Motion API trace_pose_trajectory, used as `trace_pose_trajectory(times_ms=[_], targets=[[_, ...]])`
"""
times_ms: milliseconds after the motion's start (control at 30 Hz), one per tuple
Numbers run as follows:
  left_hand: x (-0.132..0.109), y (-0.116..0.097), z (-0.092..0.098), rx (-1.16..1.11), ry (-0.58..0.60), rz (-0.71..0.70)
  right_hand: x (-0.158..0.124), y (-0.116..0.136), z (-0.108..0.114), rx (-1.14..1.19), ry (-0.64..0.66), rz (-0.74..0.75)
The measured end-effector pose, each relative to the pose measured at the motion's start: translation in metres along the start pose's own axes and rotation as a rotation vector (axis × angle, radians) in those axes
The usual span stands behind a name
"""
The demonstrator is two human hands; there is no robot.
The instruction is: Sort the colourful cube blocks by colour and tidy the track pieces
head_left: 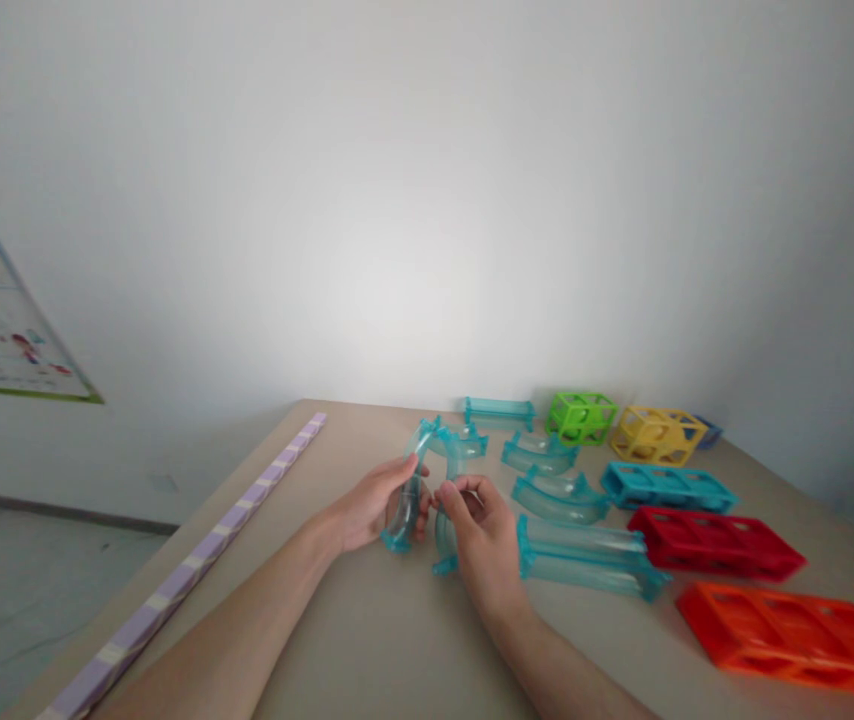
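Observation:
My left hand (pixel 374 503) is closed around a curved, see-through teal track piece (pixel 404 515), which stands upright between thumb and fingers. Close beside it, my right hand (pixel 483 525) pinches a second curved teal track piece (pixel 447 535), also held upright. The upper ends of both pieces come together near the same spot; whether they are joined cannot be made out. My right palm hides part of the second piece. Just right of my right hand lies a straight teal track piece (pixel 584 555).
More curved teal tracks (pixel 539 455) and a straight one (pixel 500 410) lie behind. Frame blocks in green (pixel 581 417), yellow (pixel 657 434), blue (pixel 667 486), red (pixel 712 540) and orange (pixel 794 635) line the right. A purple-striped strip (pixel 202 555) runs along the left table edge, with a wall behind.

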State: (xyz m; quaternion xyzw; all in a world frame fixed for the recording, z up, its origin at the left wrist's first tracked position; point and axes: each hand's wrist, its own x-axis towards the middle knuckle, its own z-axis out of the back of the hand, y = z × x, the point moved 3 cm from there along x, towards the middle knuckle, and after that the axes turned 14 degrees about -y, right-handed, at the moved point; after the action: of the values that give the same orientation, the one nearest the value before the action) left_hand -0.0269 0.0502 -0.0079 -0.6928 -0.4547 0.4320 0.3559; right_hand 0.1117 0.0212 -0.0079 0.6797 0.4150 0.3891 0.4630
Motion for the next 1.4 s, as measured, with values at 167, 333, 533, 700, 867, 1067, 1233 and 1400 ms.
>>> trace_pose_trajectory(times_ms=[167, 333, 533, 700, 867, 1067, 1233, 1400], targets=[[-0.0006, -0.0026, 0.0009, -0.011, 0.046, -0.018, 0.0018, 0.0018, 0.0022, -0.098, -0.01, 0.071], [0.0023, -0.0028, 0.0061, 0.063, 0.007, -0.076, 0.0024, 0.0059, 0.0033, -0.192, -0.027, 0.105], [0.0019, -0.0059, 0.0052, 0.026, 0.023, -0.105, 0.001, 0.0022, 0.0026, -0.146, 0.012, 0.036], [-0.0002, -0.0092, 0.0034, 0.043, 0.036, -0.127, -0.0011, 0.0012, 0.0021, -0.096, 0.022, -0.008], [0.0003, -0.0095, 0.0038, 0.071, 0.048, -0.15, -0.001, 0.0008, 0.0022, -0.088, 0.014, -0.009], [0.0015, -0.0081, 0.0041, 0.103, 0.068, -0.198, 0.0007, 0.0016, 0.0036, -0.147, -0.005, 0.034], [0.0043, -0.0073, 0.0081, 0.185, -0.046, -0.287, 0.0024, 0.0055, 0.0057, -0.207, -0.058, 0.115], [0.0026, -0.0087, 0.0064, 0.262, -0.058, -0.309, 0.002, 0.0075, 0.0038, -0.226, -0.036, 0.155]])
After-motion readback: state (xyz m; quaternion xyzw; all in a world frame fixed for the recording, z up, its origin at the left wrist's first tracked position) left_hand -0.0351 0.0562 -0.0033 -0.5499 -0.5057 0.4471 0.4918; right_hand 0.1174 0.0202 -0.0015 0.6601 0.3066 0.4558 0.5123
